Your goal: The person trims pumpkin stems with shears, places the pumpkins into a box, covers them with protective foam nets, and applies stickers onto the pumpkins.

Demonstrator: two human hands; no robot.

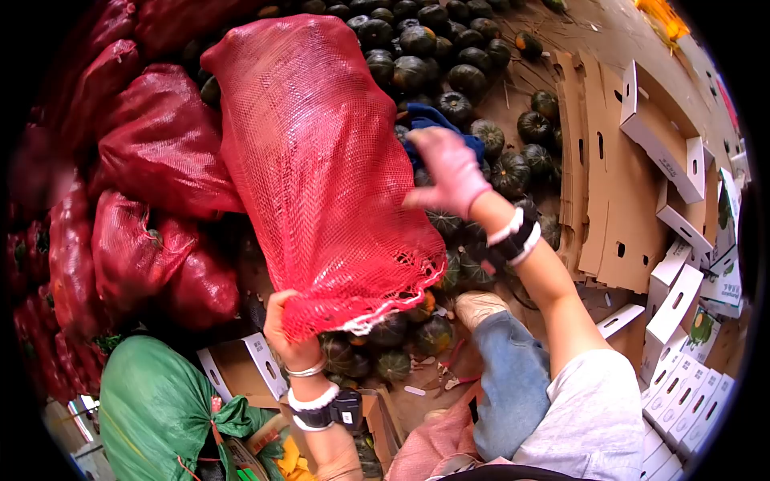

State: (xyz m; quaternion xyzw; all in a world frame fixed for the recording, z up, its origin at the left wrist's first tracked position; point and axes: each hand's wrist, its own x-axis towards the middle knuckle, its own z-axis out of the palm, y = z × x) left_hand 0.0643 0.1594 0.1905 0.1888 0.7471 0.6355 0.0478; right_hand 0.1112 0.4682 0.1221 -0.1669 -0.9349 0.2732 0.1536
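Observation:
A large red mesh bag stretches across the middle of the view, its open, white-edged mouth towards me. My left hand grips the mesh at the bag's lower left corner, a silver bracelet and a black band on that wrist. To the right of the bag my right hand, in a pink glove, is raised with its fingers apart and holds nothing; it is slightly blurred. Dark green pumpkins lie under and beyond the bag's mouth. Behind the right hand is a dark blue cloth.
Full red mesh sacks are stacked at the left. A green sack stands lower left, beside an open carton. Flattened cardboard and white boxes lie at the right. More pumpkins are heaped at the top.

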